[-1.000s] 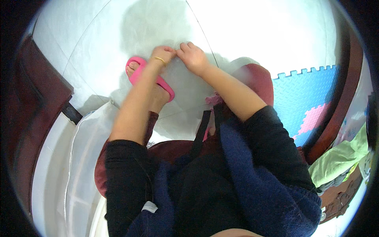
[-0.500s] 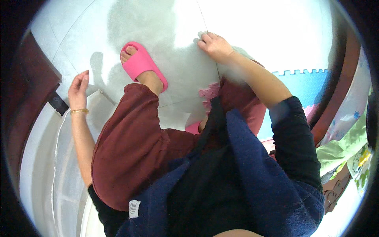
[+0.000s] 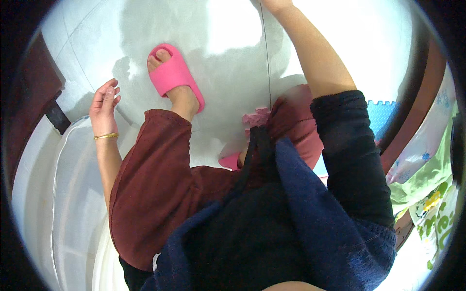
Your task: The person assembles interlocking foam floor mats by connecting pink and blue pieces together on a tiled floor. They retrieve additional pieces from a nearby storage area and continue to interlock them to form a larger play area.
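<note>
Pale tiled floor [image 3: 228, 72] filled the upper frame. Lower left, white translucent sheeting [image 3: 75, 194] showed just below the half-curled, seemingly empty left hand [image 3: 104, 109]; a pink slipper [image 3: 174, 77] sat to its right. The right hand [image 3: 277, 4], top edge, was cropped; its grip I couldn't tell.

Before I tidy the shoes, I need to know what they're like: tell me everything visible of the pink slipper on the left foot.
The slipper is bright pink and open-toed, with one broad band over the foot and a thick-looking sole that shows around the toes. It looks like smooth rubber or foam. It rests on the pale floor, toe pointing forward and slightly left. The left hand is off to its left, not touching it.
</note>
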Tool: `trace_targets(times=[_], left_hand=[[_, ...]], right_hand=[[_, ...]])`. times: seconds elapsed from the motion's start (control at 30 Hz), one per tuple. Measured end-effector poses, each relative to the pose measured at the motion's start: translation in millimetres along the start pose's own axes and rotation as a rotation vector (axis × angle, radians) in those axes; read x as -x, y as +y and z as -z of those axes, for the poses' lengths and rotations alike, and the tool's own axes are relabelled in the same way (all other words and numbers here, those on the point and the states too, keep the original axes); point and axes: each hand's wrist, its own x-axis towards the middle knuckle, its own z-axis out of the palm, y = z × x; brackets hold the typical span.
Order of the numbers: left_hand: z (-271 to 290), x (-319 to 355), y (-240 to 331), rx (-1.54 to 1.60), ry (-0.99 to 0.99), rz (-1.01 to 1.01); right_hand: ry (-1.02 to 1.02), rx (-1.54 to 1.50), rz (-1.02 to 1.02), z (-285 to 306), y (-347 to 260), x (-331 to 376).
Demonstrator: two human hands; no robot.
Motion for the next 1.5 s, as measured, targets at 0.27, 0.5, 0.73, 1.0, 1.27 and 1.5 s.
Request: trace_targets(times=[0.27, 0.5, 0.73, 1.0, 1.27, 1.5], left_hand=[[-1.4, 5.0, -13.1, 0.094, -0.053, 0.087], [-12.9, -1.9, 5.7, 0.023, -0.1, 0.022], [-7.3, -0.2, -8.0, 0.015, -0.066, 0.023], [4.6, 15.9, -23.6, 0.114, -0.048, 0.107], [11.5, 15.3, -18.0, 0.075, -0.02, 0.083], [15.4, 16.4, -29.8, 0.115, -0.028, 0.131]], right_hand=[[-0.371, 0.035, 0.255, 5.9, -10.3, 86.5], [-0.592, -0.145, 0.499, 24.8, -33.9, 185.4], [-0.596, -0.066, 0.51, 40.7, -14.0, 167.8], [-0.168, -0.092, 0.11, 14.7, 11.3, 22.7], [-0.179, 0.044, 0.183, 17.2, 87.4, -42.6], [-0.299, -0.012, -0.014, 49.3, 120.8, 46.3]])
